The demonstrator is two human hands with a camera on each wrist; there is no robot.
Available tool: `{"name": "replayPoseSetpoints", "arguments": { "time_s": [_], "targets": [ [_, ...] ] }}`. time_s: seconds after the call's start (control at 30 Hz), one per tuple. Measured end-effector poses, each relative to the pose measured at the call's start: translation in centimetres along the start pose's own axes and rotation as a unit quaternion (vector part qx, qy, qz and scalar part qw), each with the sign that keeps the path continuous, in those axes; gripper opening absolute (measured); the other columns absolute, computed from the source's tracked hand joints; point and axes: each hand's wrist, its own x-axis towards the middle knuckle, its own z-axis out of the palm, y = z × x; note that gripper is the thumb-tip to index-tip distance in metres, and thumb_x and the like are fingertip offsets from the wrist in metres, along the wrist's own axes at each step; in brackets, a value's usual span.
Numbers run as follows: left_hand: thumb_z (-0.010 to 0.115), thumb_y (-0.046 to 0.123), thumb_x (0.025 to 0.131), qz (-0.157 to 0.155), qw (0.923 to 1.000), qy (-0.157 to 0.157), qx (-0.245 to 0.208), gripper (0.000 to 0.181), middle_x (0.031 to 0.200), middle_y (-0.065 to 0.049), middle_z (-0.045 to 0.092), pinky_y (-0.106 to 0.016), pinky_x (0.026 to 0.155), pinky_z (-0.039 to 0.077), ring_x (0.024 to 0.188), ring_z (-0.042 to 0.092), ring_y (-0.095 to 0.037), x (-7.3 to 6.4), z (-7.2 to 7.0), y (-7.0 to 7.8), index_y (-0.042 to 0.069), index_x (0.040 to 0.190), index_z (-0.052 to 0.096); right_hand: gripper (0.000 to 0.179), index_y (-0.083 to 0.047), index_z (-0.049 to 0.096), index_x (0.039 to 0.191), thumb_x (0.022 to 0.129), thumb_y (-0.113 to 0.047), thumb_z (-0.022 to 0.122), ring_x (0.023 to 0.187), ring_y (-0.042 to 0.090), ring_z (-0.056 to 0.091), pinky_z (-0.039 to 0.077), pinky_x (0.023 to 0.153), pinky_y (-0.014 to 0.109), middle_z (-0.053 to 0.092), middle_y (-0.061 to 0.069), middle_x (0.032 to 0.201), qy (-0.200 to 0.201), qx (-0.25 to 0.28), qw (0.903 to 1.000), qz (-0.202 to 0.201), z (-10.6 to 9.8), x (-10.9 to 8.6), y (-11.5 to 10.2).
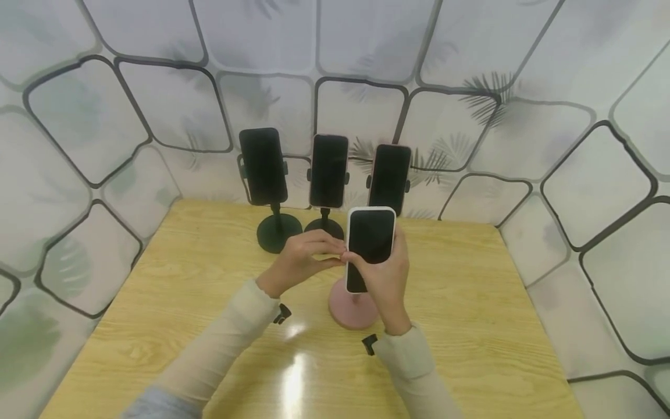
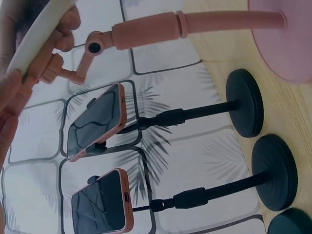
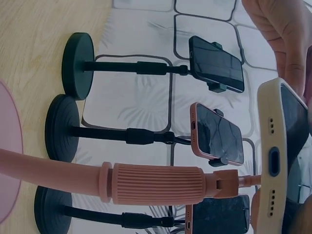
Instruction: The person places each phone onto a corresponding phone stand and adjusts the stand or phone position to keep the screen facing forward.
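A phone in a white case (image 1: pixel 370 244) is upright over the pink phone stand (image 1: pixel 353 305), dark screen towards me. My right hand (image 1: pixel 388 279) grips it, thumb across the screen and fingers behind. At the phone's left edge, the fingertips and thumb of my left hand (image 1: pixel 309 259) come together; the left wrist view shows fingers on the stand's pink clamp (image 2: pixel 49 68). Part of that clamp is hidden behind the phone. The ribbed pink neck (image 3: pixel 156 184) runs from the base up to the phone. In the right wrist view, the phone's lower edge (image 3: pixel 273 161) shows its charging port.
Behind stand three more stands with dark-screened phones: a left phone (image 1: pixel 263 166) on a dark green base (image 1: pixel 279 233), a middle phone (image 1: pixel 328 171) on a black base (image 1: pixel 324 228), and a right phone (image 1: pixel 389 177). The wooden table (image 1: pixel 460 302) meets a patterned curtain (image 1: pixel 366 110).
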Motion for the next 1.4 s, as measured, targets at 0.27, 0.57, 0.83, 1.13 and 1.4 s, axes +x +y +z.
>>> {"name": "replayPoseSetpoints", "arguments": {
  "time_s": [0.27,0.57,0.83,1.13,1.4],
  "targets": [
    [0.082,-0.002,0.063,-0.067,0.9930,0.036,-0.090,0.023,0.089,-0.012,0.072,-0.021,0.080,0.056,0.086,0.068,-0.022,-0.6,1.0,-1.0,0.000,0.084,0.074,0.079,-0.009,0.049,0.131,0.063,-0.024,0.087,0.096,0.023,0.057,0.050,0.083,0.041,0.061,0.012,0.112,0.028,0.005,0.9994,-0.021,0.6,0.6,0.6],
    [0.077,-0.001,0.072,-0.156,0.9781,0.084,-0.109,0.020,0.098,-0.014,0.071,-0.024,0.091,0.053,0.098,0.066,-0.022,-2.2,2.5,-1.2,0.001,0.091,0.072,0.088,-0.010,0.043,0.139,0.065,-0.028,0.086,0.103,0.028,0.053,0.048,0.087,0.045,0.056,0.016,0.119,0.072,-0.033,0.9950,-0.061,1.6,0.1,1.1],
    [0.074,-0.001,0.076,-0.168,0.9766,0.111,-0.074,0.023,0.106,-0.013,0.067,-0.025,0.094,0.050,0.102,0.063,-0.022,-2.6,3.8,-0.5,0.002,0.098,0.068,0.072,-0.009,0.035,0.143,0.083,-0.020,0.072,0.108,0.023,0.050,0.047,0.091,0.040,0.050,0.018,0.127,0.006,-0.008,0.9982,-0.060,0.4,0.2,1.5],
    [0.065,0.001,0.082,-0.227,0.9703,0.083,-0.019,0.041,0.121,-0.013,0.061,-0.033,0.103,0.044,0.115,0.056,-0.025,-5.5,4.9,-0.3,0.000,0.122,0.055,0.040,0.005,0.039,0.135,0.102,-0.015,0.029,0.096,0.000,0.052,0.046,0.080,0.012,0.053,-0.004,0.107,-0.033,0.178,0.9830,0.029,-0.8,-0.8,6.3],
    [0.067,0.003,0.082,-0.358,0.9308,0.041,0.062,0.047,0.123,-0.015,0.059,-0.048,0.100,0.045,0.117,0.054,-0.032,-9.1,4.8,-0.4,0.004,0.126,0.053,0.034,0.007,0.058,0.109,0.077,0.001,0.063,0.093,0.010,0.057,0.049,0.084,0.021,0.064,0.021,0.109,-0.160,0.013,0.9838,0.079,0.8,-3.1,9.1]
  ]
}}
